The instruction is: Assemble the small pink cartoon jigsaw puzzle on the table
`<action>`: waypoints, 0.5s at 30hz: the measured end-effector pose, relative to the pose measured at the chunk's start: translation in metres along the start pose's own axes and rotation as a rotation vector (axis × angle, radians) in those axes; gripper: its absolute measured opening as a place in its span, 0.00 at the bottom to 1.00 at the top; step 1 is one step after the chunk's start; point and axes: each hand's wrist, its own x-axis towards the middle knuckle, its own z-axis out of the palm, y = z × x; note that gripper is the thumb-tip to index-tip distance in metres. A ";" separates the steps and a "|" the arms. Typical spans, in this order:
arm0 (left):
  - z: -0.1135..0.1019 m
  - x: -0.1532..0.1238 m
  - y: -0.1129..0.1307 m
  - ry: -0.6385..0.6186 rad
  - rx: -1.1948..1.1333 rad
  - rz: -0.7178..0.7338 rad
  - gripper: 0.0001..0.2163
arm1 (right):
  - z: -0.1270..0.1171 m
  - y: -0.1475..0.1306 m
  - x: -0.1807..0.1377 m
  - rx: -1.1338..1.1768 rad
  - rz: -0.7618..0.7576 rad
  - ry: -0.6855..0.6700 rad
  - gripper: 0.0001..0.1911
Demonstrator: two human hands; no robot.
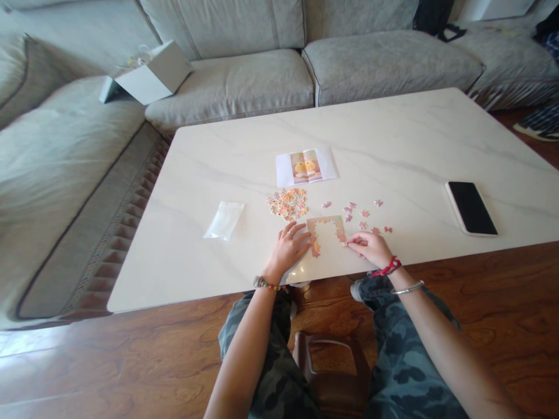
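A partly joined jigsaw puzzle (325, 221) lies near the front edge of the table, its top and two side strips framing bare tabletop. My left hand (289, 247) rests with fingers spread against the left strip. At the lower end of the right strip, my right hand (370, 245) pinches a small puzzle piece (345, 244). Several loose pieces (364, 213) are scattered just beyond my right hand. A heap of mixed orange and pink pieces (287, 203) sits beyond my left hand. Behind them lies a creased picture sheet (307, 166) showing two yellow figures.
On the white marbled table (174, 244), a clear plastic bag (224, 220) lies to the left and a phone (471, 208) to the right. A grey sofa (244, 78) borders the far side, with a white box (155, 73) on it. A person's foot (539, 131) shows at far right.
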 end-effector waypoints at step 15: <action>-0.003 -0.001 0.003 -0.011 -0.003 -0.020 0.13 | 0.000 0.000 0.005 -0.016 0.034 -0.042 0.09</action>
